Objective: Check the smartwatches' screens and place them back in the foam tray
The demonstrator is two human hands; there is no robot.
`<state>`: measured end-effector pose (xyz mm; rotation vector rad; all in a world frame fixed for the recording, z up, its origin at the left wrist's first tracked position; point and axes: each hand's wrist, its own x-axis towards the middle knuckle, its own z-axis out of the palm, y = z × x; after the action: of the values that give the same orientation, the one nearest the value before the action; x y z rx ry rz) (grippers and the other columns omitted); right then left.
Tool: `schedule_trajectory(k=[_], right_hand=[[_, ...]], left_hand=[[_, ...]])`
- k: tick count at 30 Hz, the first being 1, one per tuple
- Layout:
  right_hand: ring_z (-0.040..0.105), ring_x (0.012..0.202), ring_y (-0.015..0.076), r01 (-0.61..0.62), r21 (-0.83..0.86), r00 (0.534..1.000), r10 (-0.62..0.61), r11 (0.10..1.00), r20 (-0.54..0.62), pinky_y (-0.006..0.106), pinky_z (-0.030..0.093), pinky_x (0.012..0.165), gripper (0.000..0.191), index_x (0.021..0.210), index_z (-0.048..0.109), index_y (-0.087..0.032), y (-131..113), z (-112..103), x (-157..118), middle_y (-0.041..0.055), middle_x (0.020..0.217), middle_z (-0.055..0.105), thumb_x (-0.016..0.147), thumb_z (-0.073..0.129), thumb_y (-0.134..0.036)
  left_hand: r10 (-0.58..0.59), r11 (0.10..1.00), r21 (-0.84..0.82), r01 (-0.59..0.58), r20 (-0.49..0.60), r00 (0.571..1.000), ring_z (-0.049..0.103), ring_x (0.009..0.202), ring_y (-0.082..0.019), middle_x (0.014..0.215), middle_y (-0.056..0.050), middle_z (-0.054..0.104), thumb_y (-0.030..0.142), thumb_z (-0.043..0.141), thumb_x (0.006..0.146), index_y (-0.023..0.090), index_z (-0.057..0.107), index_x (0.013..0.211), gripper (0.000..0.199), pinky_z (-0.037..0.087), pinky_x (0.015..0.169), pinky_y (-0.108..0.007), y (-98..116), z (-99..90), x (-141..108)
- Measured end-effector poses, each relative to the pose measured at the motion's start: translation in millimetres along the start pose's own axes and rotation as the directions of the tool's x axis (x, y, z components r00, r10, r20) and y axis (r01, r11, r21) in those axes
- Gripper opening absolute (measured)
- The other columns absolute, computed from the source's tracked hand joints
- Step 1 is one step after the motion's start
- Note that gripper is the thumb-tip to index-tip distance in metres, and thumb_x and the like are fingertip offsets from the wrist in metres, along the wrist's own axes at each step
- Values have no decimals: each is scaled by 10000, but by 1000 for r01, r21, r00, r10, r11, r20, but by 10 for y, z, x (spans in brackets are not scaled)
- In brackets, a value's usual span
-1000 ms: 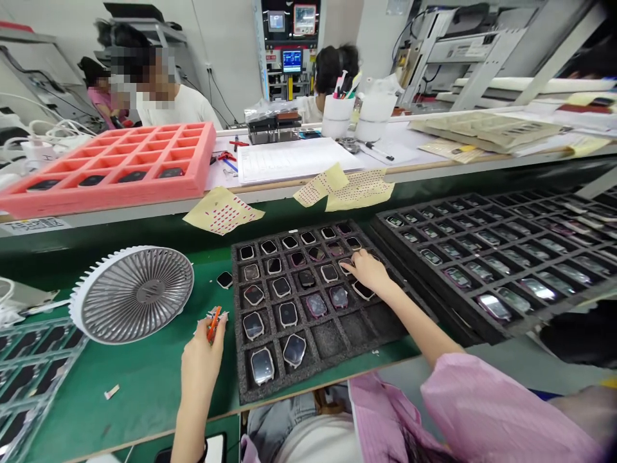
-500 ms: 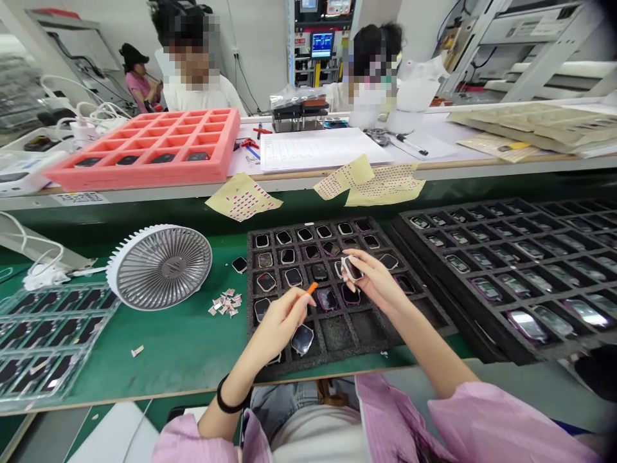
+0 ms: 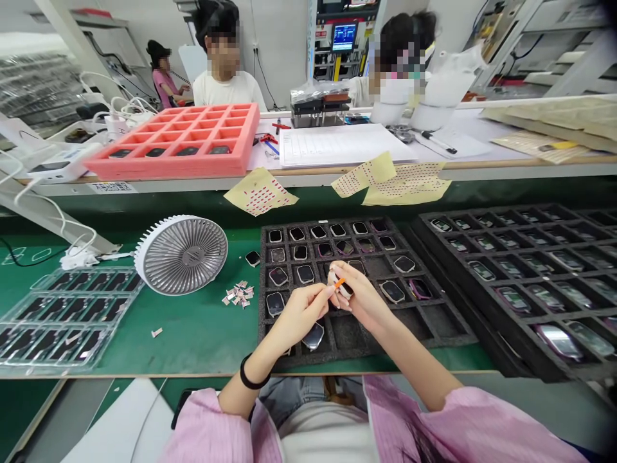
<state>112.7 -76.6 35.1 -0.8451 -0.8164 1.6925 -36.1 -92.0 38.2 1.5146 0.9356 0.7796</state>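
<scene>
- Has brought slim orange tool (image 3: 340, 283) from apart to pale-rimmed dark watch case (image 3: 347, 290), above black foam tray (image 3: 412, 321)
- Pinches tool in left hand (image 3: 301, 315)
- Grips case within right hand's (image 3: 366, 301) bent fingers

The desk (image 3: 193, 334) is green, and the fan (image 3: 180, 255) on it has a white rim and a grey grille of fine radiating ribs. The foam tray (image 3: 438, 319) is charcoal black, the raised foam box (image 3: 178, 168) coral pink in a grid pattern. Yellow sheets (image 3: 260, 191) carry rows of magenta marks. The slim tool (image 3: 340, 281) is orange, the wristband (image 3: 254, 384) black, the sleeves (image 3: 212, 424) pale pink. A seated person's shirt (image 3: 226, 91) is white.
</scene>
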Motion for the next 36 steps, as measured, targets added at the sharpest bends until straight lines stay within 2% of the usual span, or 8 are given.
schedule_trajectory(k=[5,13,19,23,26,30,33,36], right_hand=[[332,336,35,28,78,1000,-28,997,10,143,241,297,255,823,542,-194,-23,33,7,-84,528,489,773,719,-370],[341,328,44,30,75,999,-33,997,31,154,271,290,236,843,557,-194,-17,31,10,-82,521,476,810,682,-391],[140,320,-5,-135,269,985,100,954,140,113,147,285,334,856,571,-184,13,29,23,-119,495,429,701,776,-398],[113,346,-4,-136,292,987,102,947,126,108,119,297,327,822,544,-180,33,32,54,-118,498,405,697,779,-370],[163,340,4,-68,209,997,59,976,51,124,142,303,306,768,505,-191,63,47,58,-100,506,432,738,741,-383],[290,360,34,87,-4,994,-87,996,-71,139,227,334,292,862,515,-228,134,94,9,-102,518,455,774,708,-428],[377,375,61,160,-218,986,-167,963,-13,162,259,344,316,891,493,-244,144,54,11,-93,533,502,789,681,-477],[460,420,90,238,-422,964,-266,875,-8,186,289,368,319,873,472,-245,52,-195,133,-67,576,555,813,634,-513]], left_hand=[[-20,1000,-23,20,8,1000,249,423,-52,478,84,328,465,407,932,141,574,744,410,215,445,-206,-4,-12,-10],[-9,1000,11,9,-7,1000,264,439,-56,485,74,348,465,412,925,138,570,720,417,229,453,-209,23,-16,-14],[1,996,-94,4,56,998,258,407,-47,453,78,367,519,452,897,139,575,709,442,212,430,-204,5,5,25],[10,985,-174,-4,31,999,251,391,-46,435,85,359,545,451,891,141,582,733,453,210,423,-203,-38,37,42],[4,988,-154,-13,-58,998,275,409,-51,447,78,365,559,469,878,149,556,688,461,233,435,-202,-41,51,63],[30,995,-92,-45,-162,986,405,501,-72,573,40,480,553,556,825,162,521,669,423,342,508,-208,-44,67,106],[27,1000,13,-25,-166,986,374,495,-73,558,47,445,540,521,851,158,531,679,419,310,491,-207,-93,40,107],[-23,998,48,31,-166,986,313,460,-68,510,69,360,552,488,865,157,532,707,428,256,459,-201,-186,-95,31]])
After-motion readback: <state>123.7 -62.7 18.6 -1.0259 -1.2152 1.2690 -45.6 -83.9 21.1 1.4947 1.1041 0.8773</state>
